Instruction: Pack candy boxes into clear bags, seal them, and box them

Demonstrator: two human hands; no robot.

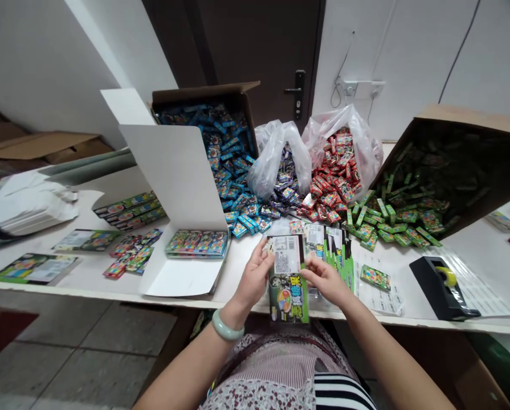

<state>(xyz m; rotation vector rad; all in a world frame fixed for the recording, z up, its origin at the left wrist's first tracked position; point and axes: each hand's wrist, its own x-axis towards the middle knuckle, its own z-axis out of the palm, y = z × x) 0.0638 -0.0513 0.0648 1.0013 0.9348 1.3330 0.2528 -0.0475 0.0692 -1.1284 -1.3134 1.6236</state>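
My left hand (253, 277), with a pale green bangle at its wrist, grips the left edge of a flat printed packet (287, 296). The packet is black and green, with a white label panel on its upper part. At its right edge, the fingers of my right hand (326, 280) are pinched together on the packet. Just behind lies a fanned stack of similar flat packets (339, 250), partly covered by the right hand. To the left, an open white display box (182, 279) holds a row of small colourful packs (198, 244).
Blue packs (233, 148) spill from a carton; purple packs (285, 176) and red packs (338, 165) spill from plastic bags. Green packs (391, 216) lie before a tipped carton (464, 165). A black tape dispenser (438, 290) stands right, near the table edge (383, 320).
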